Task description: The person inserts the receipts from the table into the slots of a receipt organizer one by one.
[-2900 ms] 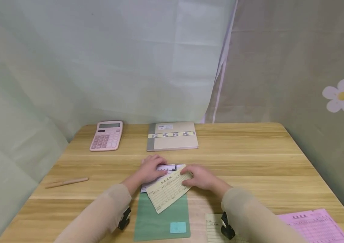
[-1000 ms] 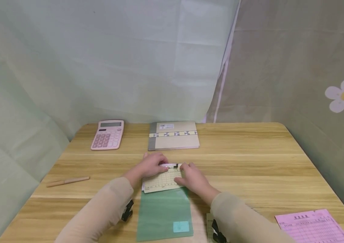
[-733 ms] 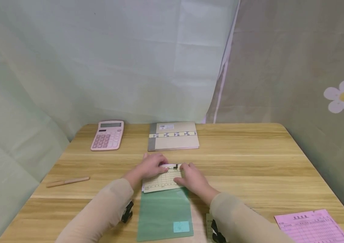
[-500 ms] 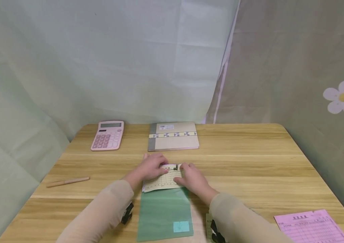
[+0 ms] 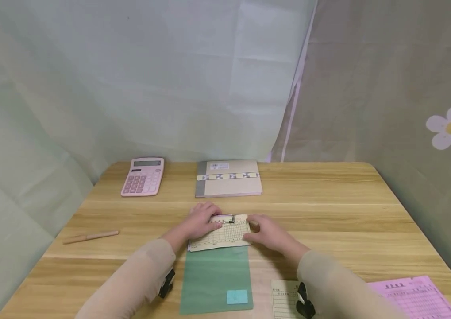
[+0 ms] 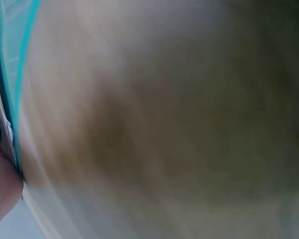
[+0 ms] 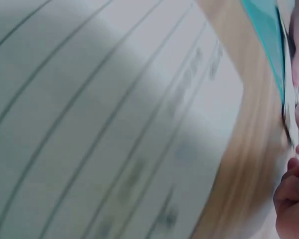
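A green file folder with a pale blue label lies on the table at the middle. A yellow ruled form lies across its upper part, over a pale lilac sheet. My left hand grips the folder's upper left corner, its thumb beside the metal clip. At the form's right edge my right hand pinches the paper between thumb and fingers. The right wrist view shows curled fingers near the folder. In the left wrist view only part of my left hand shows.
A second yellow form lies partly under my right forearm, with a pink form farther right. A calculator and a banded notebook stand at the back. A pen lies left.
Over these seconds the yellow form has turned from slanted to nearly level and moved up under the clip. Most recently my right hand has shifted right to the form's edge. The left hand stays.
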`<state>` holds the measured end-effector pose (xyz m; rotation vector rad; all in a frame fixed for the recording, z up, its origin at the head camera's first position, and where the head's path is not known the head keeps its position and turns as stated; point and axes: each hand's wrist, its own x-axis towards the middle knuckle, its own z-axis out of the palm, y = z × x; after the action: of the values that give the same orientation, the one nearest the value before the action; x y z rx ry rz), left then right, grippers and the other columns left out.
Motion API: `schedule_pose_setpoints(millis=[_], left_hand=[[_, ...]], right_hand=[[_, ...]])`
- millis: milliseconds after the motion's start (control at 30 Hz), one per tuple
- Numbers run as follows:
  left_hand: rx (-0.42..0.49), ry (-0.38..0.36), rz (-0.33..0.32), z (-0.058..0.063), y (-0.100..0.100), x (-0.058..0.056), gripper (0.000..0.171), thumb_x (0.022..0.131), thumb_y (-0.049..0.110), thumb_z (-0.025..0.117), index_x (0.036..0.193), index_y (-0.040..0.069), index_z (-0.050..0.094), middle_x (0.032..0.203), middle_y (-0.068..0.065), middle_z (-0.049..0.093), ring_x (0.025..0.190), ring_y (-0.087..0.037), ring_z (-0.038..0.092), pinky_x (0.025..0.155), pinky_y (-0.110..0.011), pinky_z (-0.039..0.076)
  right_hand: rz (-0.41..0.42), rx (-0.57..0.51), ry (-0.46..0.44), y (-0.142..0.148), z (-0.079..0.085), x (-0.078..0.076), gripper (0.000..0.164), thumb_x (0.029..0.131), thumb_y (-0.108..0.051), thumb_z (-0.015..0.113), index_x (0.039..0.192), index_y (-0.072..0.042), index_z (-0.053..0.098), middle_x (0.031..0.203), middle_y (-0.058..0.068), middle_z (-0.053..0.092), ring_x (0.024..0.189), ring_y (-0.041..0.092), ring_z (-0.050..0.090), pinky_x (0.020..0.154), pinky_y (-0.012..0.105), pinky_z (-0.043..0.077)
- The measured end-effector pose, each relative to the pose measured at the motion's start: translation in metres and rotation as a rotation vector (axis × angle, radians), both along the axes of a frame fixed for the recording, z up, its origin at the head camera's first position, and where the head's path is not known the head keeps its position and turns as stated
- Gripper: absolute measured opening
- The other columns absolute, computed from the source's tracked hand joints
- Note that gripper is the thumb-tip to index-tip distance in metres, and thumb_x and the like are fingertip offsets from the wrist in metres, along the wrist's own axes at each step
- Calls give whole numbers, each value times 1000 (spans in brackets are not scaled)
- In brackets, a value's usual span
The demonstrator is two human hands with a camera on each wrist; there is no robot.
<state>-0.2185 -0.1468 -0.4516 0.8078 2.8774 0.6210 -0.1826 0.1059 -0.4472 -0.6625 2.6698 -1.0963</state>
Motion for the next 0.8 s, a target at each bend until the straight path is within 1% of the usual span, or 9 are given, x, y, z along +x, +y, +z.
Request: schedule_pose_setpoints(millis=[100,167,233,300,367,533,700,800], left_hand=[[4,-24,11,-1,-1,0,34,89,37,63,116,17,58,117,2,54,111,-22,43,95,-46,31],[10,-37,14,0,-1,0,35,88,37,63,116,17,58,116,2,54,110,-22,43,95,-46,31],[14,-50,17,0,-1,0,36,88,37,63,116,16,58,116,2,54,109,-21,43,96,-46,31],[12,-52,18,0,-1,0,36,88,38,63,116,16,58,116,2,54,109,-21,43,95,-46,31],[12,-55,19,1,-1,0,36,88,38,63,116,16,58,116,1,54,109,-21,43,95,-46,31],[12,-62,16,2,-1,0,37,88,38,62,117,15,57,117,1,53,110,-22,43,96,-47,30],[11,-62,13,2,-1,0,37,89,38,62,117,15,57,118,0,52,111,-22,43,96,-47,30],[5,-65,20,2,0,0,37,88,39,62,117,16,57,118,2,52,111,-21,43,96,-46,30]], right_hand=[[39,2,-19,18,1,0,53,82,-30,72,127,-5,55,98,5,61,83,18,54,75,37,46],[67,15,-33,30,4,1,53,82,-30,72,128,-8,55,92,0,58,78,15,51,69,34,44],[97,25,-35,42,6,2,53,82,-31,72,128,-9,55,94,0,58,82,14,51,72,34,45],[121,24,-45,53,9,4,54,81,-30,73,127,-10,56,99,1,57,88,15,52,77,36,44],[145,30,-45,62,11,5,54,80,-31,73,127,-10,56,101,1,57,90,17,52,79,37,44],[186,45,-38,79,12,6,54,79,-32,74,126,-12,58,98,1,56,90,18,51,79,36,43],[202,53,-41,96,13,10,53,77,-36,75,122,-13,60,102,1,54,92,18,51,80,36,43],[236,70,-42,105,14,13,53,77,-39,74,121,-13,61,103,0,53,91,17,49,79,33,42]])
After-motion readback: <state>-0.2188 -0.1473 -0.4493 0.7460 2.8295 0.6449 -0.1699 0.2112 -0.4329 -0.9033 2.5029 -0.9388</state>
